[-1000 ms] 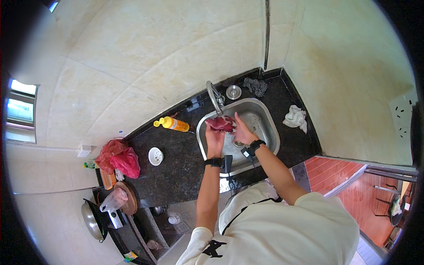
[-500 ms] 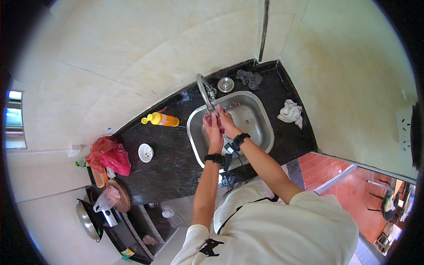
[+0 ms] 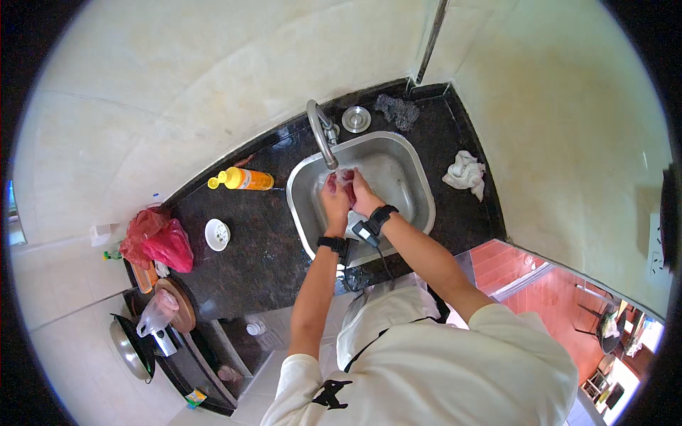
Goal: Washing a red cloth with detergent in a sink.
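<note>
Over the steel sink [image 3: 419,167], a wet, dark red piece of what looks like raw meat [image 3: 347,183] is cupped between both my hands. My left hand [image 3: 335,204] closes on it from the left, and my right hand [image 3: 365,199] holds it from the right. Just above them is the end of the curved metal faucet [image 3: 321,138], with water splashing over the meat and fingers. Each wrist carries a black strap; a small dark device [image 3: 366,233] hangs beside the right one.
Left of the sink are a yellow squeeze bottle [image 3: 245,179], a small white bowl [image 3: 217,234] and a pink plastic bag [image 3: 169,245]. A drain strainer [image 3: 356,119] and a grey scrubbing cloth [image 3: 398,111] lie behind it. A white rag [image 3: 465,175] lies to the right.
My hands have drawn slightly nearer to me from the faucet's end, and more of the meat shows between them. The whole view has shifted a little.
</note>
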`<state>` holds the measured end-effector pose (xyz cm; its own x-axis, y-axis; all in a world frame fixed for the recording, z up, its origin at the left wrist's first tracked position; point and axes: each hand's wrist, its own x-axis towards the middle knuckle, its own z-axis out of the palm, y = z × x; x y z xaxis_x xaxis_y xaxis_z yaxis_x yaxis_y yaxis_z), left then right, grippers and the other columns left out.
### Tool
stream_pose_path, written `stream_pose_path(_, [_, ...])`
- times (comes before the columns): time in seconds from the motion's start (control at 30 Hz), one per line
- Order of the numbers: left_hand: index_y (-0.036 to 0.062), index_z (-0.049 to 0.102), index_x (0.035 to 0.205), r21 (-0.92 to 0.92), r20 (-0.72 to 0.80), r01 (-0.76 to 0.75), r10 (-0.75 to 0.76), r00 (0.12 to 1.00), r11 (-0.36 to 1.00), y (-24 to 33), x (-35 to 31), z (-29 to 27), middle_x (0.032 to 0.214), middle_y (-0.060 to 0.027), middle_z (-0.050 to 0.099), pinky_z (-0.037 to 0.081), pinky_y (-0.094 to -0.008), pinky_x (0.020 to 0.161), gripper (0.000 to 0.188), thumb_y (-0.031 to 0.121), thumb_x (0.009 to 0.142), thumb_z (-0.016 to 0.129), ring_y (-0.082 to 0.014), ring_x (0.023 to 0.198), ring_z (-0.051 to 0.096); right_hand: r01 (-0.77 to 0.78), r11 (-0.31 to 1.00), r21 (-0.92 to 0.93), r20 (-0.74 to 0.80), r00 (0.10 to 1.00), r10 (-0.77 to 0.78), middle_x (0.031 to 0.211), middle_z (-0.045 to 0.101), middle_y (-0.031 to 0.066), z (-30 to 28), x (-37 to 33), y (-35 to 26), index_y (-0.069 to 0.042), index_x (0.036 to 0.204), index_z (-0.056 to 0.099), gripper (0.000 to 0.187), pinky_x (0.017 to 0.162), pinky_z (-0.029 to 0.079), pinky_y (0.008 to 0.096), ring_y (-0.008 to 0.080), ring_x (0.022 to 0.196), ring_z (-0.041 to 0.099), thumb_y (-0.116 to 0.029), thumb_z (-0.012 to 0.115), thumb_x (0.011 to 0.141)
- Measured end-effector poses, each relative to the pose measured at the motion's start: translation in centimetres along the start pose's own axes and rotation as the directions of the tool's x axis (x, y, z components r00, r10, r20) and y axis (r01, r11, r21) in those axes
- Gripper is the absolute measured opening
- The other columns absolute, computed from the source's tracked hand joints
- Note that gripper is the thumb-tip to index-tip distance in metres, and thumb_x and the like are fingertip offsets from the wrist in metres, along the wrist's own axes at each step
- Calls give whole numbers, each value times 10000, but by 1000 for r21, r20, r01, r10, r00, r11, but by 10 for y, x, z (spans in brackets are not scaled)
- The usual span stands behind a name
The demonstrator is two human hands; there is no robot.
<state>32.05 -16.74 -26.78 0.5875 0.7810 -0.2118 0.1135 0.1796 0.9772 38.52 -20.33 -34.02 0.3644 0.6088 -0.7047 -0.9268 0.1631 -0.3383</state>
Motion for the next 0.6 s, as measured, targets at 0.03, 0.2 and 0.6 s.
stream_pose_path(0.03, [4,616,1105,-8,58,-54,54,997,999,-4,1,-8,992,-52,681,502,-272,766,238,219,1009,589,-111,864,609,-12,1000,-6,8,1000,12,996,696,105,3,-4,1,-78,1084,661,636,825,541,434,266,882,672,-605,311,1018])
stream_pose_path(0.2, [25,549,1131,-5,60,-150,150,987,989,-15,-7,-1,946,-42,616,482,-272,777,366,193,882,758,-117,852,576,20,999,-40,74,997,-17,1115,682,89,7,-27,-8,-109,1189,615,792,941,519,419,252,994,662,-769,256,941])
stream_pose_path(0.6, [22,626,834,151,36,-216,213,976,965,-9,16,7,751,-68,672,498,-314,649,209,108,751,798,-140,685,617,-98,978,185,259,965,47,1273,634,56,10,-34,-7,-131,1297,591,770,1038,445,405,227,1179,587,-730,241,965])
